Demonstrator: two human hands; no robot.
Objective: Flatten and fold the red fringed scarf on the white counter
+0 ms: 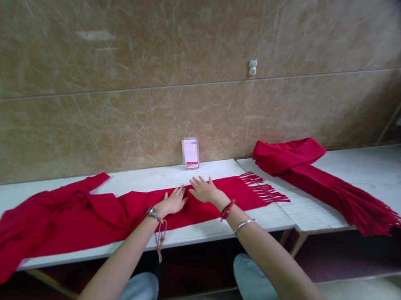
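Note:
A long red scarf (229,194) with a fringed right end stretches along the white table. Its right part lies flat, while the left part is rumpled and hangs over the table's front edge at the far left. My left hand (172,201) rests palm down on the middle of the scarf, fingers extended, wearing a ring. Close to its right, my right hand (204,190) is spread over the flat part near the scarf's far edge; whether its palm presses on the cloth I cannot tell. Neither hand grips anything.
A second red scarf (306,176), loosely folded, lies to the right with its fringe over the front edge. A phone (191,154) leans against the tiled wall (145,121). Two white tables (218,169) meet right of centre. A small white hook (253,67) is on the wall.

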